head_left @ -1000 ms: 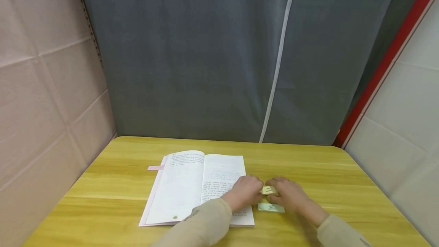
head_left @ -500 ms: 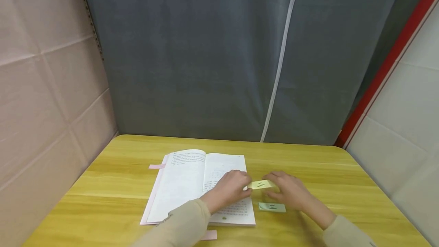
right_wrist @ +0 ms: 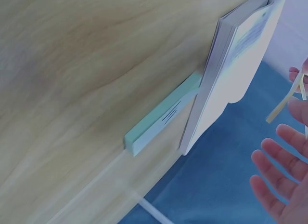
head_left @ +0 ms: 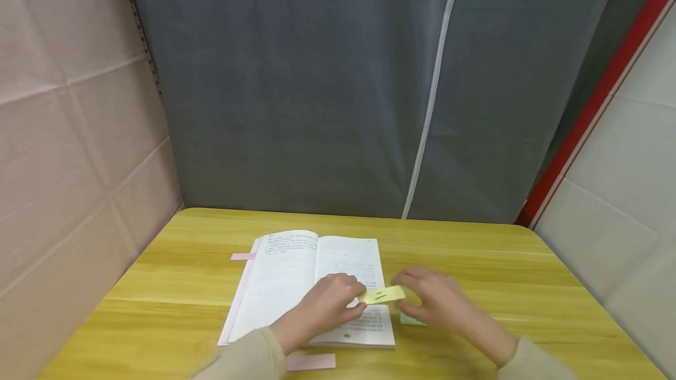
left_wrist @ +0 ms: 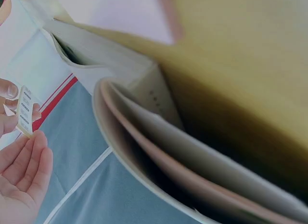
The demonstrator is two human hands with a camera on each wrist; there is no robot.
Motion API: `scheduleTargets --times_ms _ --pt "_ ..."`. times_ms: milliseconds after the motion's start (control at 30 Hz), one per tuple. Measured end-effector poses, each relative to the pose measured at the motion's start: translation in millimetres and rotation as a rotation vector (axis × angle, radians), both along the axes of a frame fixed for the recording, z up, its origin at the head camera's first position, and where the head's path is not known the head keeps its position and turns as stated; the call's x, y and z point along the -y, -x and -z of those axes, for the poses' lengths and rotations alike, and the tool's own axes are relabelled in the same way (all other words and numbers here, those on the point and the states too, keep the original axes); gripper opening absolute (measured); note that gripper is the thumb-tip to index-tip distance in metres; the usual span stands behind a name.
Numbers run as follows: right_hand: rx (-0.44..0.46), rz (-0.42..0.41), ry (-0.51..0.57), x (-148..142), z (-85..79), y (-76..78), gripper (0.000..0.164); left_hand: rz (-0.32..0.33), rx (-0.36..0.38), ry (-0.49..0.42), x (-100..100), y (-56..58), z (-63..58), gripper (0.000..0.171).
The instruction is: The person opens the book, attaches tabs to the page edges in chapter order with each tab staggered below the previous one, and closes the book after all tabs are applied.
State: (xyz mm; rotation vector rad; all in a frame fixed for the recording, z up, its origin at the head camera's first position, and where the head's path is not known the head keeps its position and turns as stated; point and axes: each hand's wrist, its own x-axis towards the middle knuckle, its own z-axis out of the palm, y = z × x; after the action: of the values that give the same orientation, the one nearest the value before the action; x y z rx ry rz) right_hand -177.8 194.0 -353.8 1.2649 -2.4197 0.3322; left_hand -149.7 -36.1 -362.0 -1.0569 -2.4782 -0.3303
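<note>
You pinch the left end of a narrow, pale-yellow paper notepad marked with two dark strokes between the thumb and fingers of your left hand, at 9 o'clock of the pad, over the right-hand edge of a thick, open paperback book with white printed pages. Your right hand, at 3 o'clock, has its thumb and fingers spread about the pad's other end; whether they touch it, you cannot tell from these angles. Both wrists emerge from beige sleeves. At 4 o'clock of the yellow pad, partly hidden by your right hand, a pale-green paper notepad lies just beside the book, three dark strokes showing on it in the right wrist view. A pink paper strip rests near the book's lower edge, between 7 and 8 o'clock, while a small pink paper tab juts from the book's left side, just past 9. Beneath it all is a yellow wood-grain table; at 12 o'clock hangs a dark grey fabric curtain with a pale vertical stripe.
</note>
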Motion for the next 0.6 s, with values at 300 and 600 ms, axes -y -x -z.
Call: scheduleTargets --times_ms 300,600 --pt "0.007 -0.044 -0.008 7.8 0.0 -10.1 0.033 0.040 -0.002 -0.026 15.7 -15.1 5.8 0.008" --pt "-0.051 -0.105 0.052 13.9 3.4 -16.0 0.029 0.009 -0.025 -0.024 26.6 -25.9 8.1 0.011"
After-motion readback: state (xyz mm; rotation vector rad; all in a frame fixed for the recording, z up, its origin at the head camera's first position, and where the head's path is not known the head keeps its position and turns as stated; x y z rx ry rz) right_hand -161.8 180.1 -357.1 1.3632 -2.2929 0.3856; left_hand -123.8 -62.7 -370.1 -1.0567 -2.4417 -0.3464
